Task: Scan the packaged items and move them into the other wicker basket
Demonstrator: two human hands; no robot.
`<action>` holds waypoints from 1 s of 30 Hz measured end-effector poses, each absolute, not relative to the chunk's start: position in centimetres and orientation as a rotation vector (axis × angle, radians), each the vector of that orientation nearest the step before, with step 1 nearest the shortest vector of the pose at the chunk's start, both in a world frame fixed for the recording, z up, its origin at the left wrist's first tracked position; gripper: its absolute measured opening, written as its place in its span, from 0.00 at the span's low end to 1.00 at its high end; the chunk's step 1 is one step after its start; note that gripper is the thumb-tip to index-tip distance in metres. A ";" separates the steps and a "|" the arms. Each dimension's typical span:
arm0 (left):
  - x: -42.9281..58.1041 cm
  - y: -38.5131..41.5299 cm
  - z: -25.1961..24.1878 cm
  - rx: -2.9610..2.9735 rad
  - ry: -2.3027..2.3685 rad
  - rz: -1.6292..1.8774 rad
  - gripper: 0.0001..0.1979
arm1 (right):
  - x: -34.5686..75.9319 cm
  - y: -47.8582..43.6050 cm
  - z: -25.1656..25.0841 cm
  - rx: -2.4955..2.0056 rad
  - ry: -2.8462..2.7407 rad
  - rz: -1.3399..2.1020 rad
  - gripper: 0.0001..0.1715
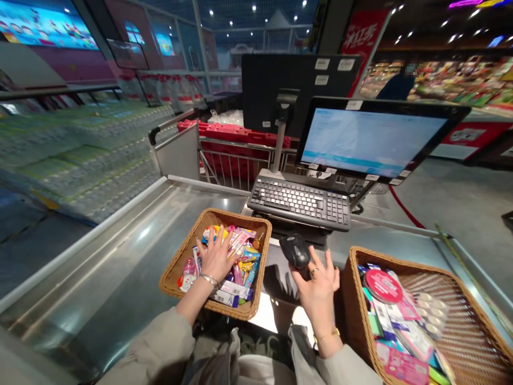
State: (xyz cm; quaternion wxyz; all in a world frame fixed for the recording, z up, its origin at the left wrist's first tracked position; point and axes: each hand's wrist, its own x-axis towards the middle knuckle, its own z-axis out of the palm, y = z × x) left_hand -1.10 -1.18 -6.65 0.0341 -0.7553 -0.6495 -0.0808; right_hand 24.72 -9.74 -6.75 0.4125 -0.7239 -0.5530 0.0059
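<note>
My left hand (216,256) lies with fingers spread over the small packets in a wicker basket (166,270). The heap holds colourful wrapped sweets, white-and-blue boxes (229,295) and a pink item (189,266). Its palm side is hidden, and I see nothing gripped in it. A black barcode scanner (295,250) is in my right hand (320,280), its body between thumb and forefinger, the other fingers held out. The scanner is just in front of the keyboard (298,200), between the two baskets.
A second wicker basket (476,310) on the right holds a round pink tin (383,285), boxes and a blister pack (432,314). Behind the metal counter (140,230) are a lit monitor (372,139), a dark screen back (268,91) and a shopping cart (236,160). Someone (398,85) stands far back.
</note>
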 end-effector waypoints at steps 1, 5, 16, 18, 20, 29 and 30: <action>-1.3 -1.1 -7.0 -2.314 -2.019 -0.215 0.35 | 24.5 -9.6 -6.8 -1.826 -1.407 0.030 0.16; -1.7 -0.5 -8.1 -2.295 -2.077 -0.101 0.37 | 23.8 -8.8 -7.3 -1.863 -1.463 0.081 0.16; -2.1 -0.1 -10.4 -2.288 -2.057 -0.001 0.30 | 22.7 -7.3 -8.1 -1.857 -1.502 0.095 0.18; -2.0 -0.1 -10.3 -2.289 -2.072 0.004 0.28 | 22.7 -7.2 -8.1 -1.858 -1.504 0.096 0.18; -2.0 0.0 -10.3 -2.286 -2.094 0.003 0.27 | 22.6 -7.1 -8.0 -1.863 -1.506 0.103 0.18; -2.5 0.1 -10.5 -2.243 -2.175 -0.080 0.20 | 22.9 -7.2 -7.9 -1.855 -1.501 0.115 0.18; -2.6 0.1 -10.4 -2.247 -2.176 -0.094 0.19 | 22.9 -7.2 -7.9 -1.855 -1.501 0.112 0.18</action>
